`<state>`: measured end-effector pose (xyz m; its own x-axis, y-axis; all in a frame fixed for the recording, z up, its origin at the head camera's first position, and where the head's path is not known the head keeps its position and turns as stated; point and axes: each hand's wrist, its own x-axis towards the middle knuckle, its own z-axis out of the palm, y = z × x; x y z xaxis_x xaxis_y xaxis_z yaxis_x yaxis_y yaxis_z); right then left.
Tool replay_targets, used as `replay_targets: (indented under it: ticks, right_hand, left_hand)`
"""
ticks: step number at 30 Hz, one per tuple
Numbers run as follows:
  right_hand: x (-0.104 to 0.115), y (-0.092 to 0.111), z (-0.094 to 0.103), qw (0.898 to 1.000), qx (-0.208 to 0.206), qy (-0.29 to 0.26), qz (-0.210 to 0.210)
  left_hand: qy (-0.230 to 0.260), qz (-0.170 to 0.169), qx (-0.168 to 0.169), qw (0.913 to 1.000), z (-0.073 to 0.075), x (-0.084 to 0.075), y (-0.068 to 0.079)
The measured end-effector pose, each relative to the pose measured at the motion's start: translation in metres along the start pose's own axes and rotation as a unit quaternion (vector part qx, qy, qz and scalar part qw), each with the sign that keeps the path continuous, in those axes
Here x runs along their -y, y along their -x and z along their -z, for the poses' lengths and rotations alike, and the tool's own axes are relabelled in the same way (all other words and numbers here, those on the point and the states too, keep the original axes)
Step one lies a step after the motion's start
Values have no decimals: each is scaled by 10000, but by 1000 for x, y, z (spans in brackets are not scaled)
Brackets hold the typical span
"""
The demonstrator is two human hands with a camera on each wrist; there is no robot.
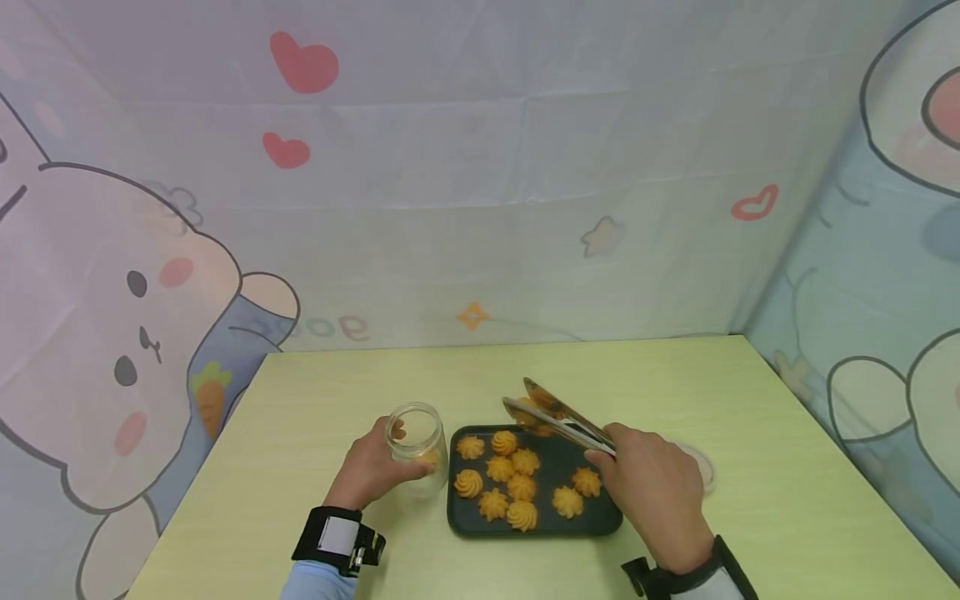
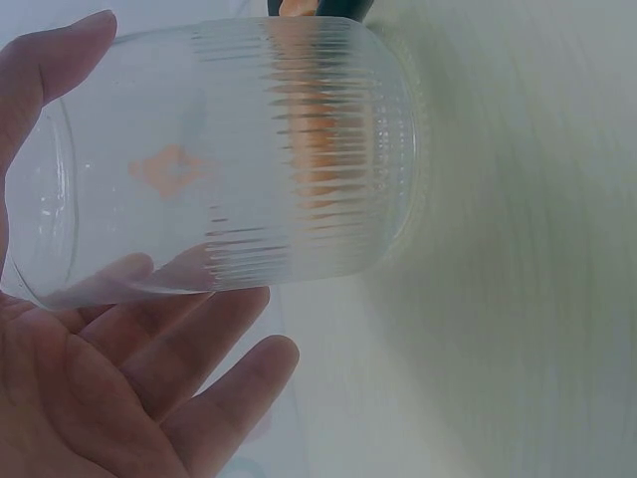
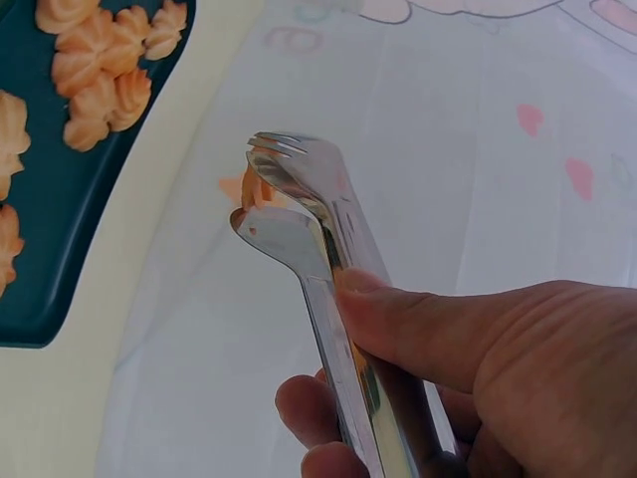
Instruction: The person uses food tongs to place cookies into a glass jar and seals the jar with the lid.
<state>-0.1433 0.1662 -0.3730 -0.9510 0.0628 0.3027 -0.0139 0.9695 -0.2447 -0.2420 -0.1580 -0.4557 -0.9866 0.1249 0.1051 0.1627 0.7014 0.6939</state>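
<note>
My left hand [image 1: 375, 467] holds a clear glass jar [image 1: 416, 433] from its left side, thumb in front and fingers behind. Through the ribbed lower glass of the jar [image 2: 239, 159] an orange-brown shape shows; whether it lies inside or behind cannot be told. My right hand [image 1: 656, 483] grips metal tongs [image 3: 333, 239], thumb on one arm and fingers under the other. A golden piped cookie [image 3: 257, 189] is pinched between the tong tips, above the back of a dark tray [image 1: 555, 458]. Several swirled cookies [image 1: 498, 468] lie on the tray, mostly on its left half.
A whitish round object [image 1: 701, 465], partly hidden by my right hand, lies on the table right of the tray. The pale yellow-green table [image 1: 360, 379] ends at a printed cloth backdrop [image 1: 465, 167] with hearts and cartoon animals.
</note>
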Motion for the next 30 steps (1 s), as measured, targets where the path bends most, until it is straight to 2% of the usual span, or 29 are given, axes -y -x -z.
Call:
replay_targets:
  ticks: [9,17,30]
  right_hand:
    - [26,-7,13,9995,-103,-53,301]
    - [57,-13,20,9980,-193,-9,599]
    - [95,-16,8,9924,-253,48,1201]
  left_hand:
    - [37,-6,18,10000,0,1,0]
    - [84,-4,31,10000,0,1,0]
    - [50,-5,31,10000,-1,2,-1]
